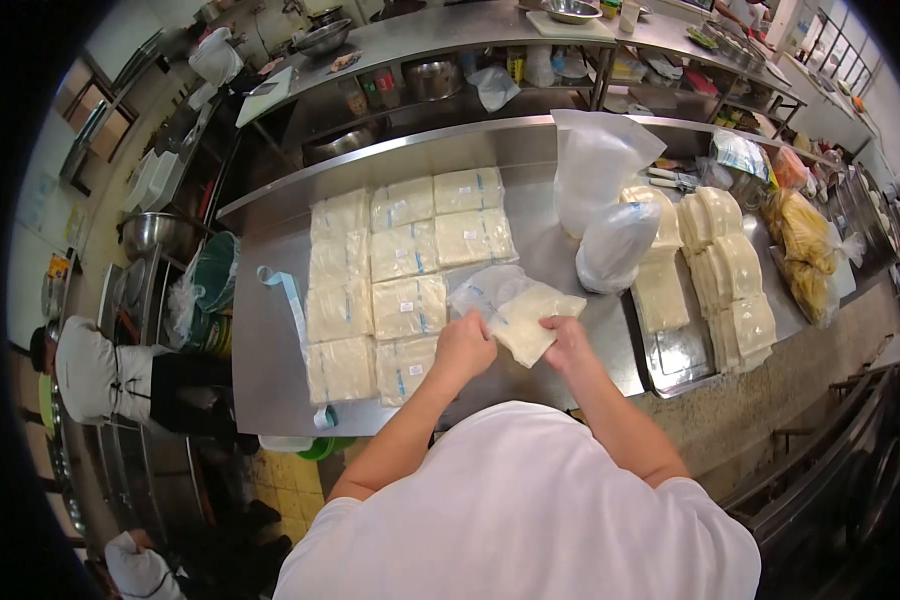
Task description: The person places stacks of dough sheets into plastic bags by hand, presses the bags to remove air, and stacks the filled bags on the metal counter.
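Note:
My right hand [567, 343] grips the right corner of a stack of square, cream dough wrappers [530, 322], tilted above the steel table. My left hand [466, 345] is closed on the edge of a clear plastic bag [480, 290] with blue print, which overlaps the left side of the stack. To the left lie rows of flat bagged wrappers [408, 306], several with small white labels. Unbagged wrappers stand in tall piles [727, 275] at the right, and another pile [660, 300] rests on a metal tray [678, 370].
Upright plastic bags [611, 245] stand behind my right hand. A blue-and-white strip [288, 293] lies on the table's left side. Yellow bagged food [805, 250] sits at the far right. A person [110, 370] in white bends at the left; a raised ledge [390, 160] borders the back.

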